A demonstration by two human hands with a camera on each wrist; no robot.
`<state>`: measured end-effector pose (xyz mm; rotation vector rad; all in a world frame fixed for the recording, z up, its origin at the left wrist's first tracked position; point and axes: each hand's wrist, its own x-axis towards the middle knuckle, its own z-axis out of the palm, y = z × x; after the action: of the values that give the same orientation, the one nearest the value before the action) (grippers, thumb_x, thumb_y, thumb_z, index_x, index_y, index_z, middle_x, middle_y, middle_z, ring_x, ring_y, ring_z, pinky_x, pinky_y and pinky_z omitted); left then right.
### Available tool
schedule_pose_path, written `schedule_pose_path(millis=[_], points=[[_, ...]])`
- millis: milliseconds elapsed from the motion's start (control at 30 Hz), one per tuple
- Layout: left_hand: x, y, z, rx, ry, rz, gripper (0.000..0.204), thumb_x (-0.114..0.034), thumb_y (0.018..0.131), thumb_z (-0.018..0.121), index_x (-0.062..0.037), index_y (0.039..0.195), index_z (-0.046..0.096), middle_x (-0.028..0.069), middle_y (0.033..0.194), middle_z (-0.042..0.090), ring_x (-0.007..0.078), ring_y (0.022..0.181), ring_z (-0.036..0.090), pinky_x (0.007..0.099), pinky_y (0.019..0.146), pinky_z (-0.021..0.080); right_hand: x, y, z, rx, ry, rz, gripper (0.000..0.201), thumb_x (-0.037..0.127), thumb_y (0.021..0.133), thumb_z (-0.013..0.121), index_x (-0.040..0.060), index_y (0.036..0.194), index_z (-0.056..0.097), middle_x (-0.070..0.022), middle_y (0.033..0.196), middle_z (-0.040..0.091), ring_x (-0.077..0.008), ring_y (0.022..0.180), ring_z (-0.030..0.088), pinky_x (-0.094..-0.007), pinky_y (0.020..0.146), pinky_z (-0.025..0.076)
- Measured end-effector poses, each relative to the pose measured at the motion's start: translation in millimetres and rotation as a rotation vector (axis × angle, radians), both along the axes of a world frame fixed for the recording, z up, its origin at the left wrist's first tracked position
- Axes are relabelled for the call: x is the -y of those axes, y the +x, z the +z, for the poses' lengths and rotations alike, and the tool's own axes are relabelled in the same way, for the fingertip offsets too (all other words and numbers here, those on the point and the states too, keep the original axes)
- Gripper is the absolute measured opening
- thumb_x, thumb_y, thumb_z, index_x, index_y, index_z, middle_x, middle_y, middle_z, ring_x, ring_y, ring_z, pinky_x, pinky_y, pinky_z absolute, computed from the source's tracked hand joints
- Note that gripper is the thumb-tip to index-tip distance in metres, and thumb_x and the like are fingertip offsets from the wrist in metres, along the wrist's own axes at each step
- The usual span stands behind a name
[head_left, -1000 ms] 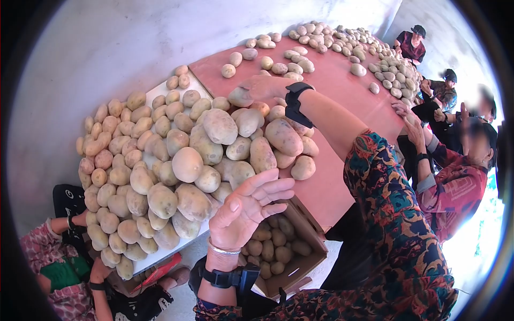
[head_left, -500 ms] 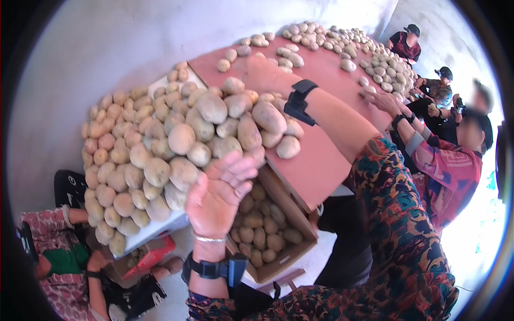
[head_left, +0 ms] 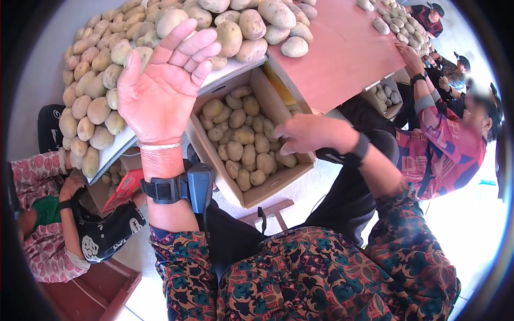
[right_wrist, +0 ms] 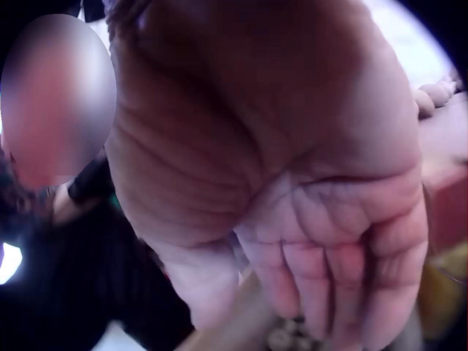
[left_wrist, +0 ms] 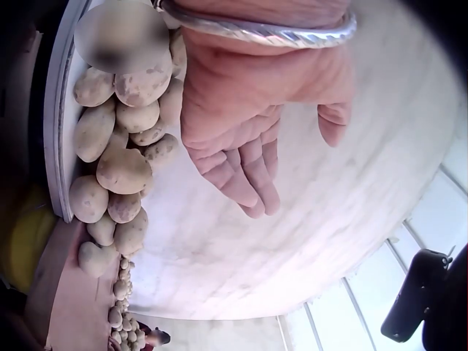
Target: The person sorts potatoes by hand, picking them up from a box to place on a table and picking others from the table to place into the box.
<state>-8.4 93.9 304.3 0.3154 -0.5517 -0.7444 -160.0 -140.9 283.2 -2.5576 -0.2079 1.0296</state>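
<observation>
My left hand (head_left: 160,96) is raised palm up with its fingers loosely spread, holding nothing; it overlaps the edge of the big potato pile (head_left: 229,38) in the head view. The left wrist view shows this hand (left_wrist: 245,124) beside potatoes (left_wrist: 124,170) at the table's edge. Over the right side of a cardboard box (head_left: 243,199) hangs my right hand (head_left: 318,132), fingers pointing across toward the potatoes (head_left: 243,136) inside. Its palm (right_wrist: 314,205) shows bare in the right wrist view, with the fingers only slightly bent.
A pink tabletop (head_left: 337,53) adjoins the white table edge (head_left: 113,152). Another box of potatoes (head_left: 388,96) stands beneath the pink top. One person (head_left: 444,144) sits at the right, another (head_left: 51,230) at the lower left by a red-sided box (head_left: 126,187).
My right hand has come back from above the pink table to over the cardboard box. The head view has tipped downward, and my left hand stays raised and empty.
</observation>
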Motion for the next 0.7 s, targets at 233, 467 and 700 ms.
schedule_pose_path(millis=[233,467,700], points=[[-9.0,8.2,-2.0,0.017,-0.075,-0.021,0.089,-0.050,0.091,0.054,0.0138,0.145,0.023,0.0295,0.140,0.044,0.0390,0.128,0.047,0.0402,0.105,0.040,-21.5,3.9,-118.7,-0.071,-0.227,0.009,0.035,0.024,0.079,0.068,-0.0001,0.105,0.065,-0.0209,0.104,0.067,-0.0370,0.103,0.063,-0.0444,0.089,0.051],[4.8,-4.0,5.8,-0.037,0.034,0.256,0.072,-0.050,0.089,0.060,0.0060,0.134,0.049,0.0247,0.113,0.065,0.0349,0.100,0.064,0.0366,0.089,0.051,-57.6,32.4,-220.9,0.076,-0.017,-0.071,0.046,0.023,0.075,0.072,0.0024,0.115,0.063,-0.0218,0.116,0.063,-0.0353,0.116,0.057,-0.0453,0.095,0.047],[-17.7,13.5,-1.5,-0.130,-0.093,0.091,0.083,-0.045,0.090,0.055,0.0125,0.143,0.028,0.0263,0.137,0.049,0.0338,0.120,0.051,0.0367,0.094,0.042,-83.4,77.1,-239.1,-0.154,-0.190,0.063,0.073,0.040,0.063,0.083,0.0107,0.126,0.061,-0.0167,0.125,0.060,-0.0338,0.125,0.051,-0.0453,0.102,0.043]])
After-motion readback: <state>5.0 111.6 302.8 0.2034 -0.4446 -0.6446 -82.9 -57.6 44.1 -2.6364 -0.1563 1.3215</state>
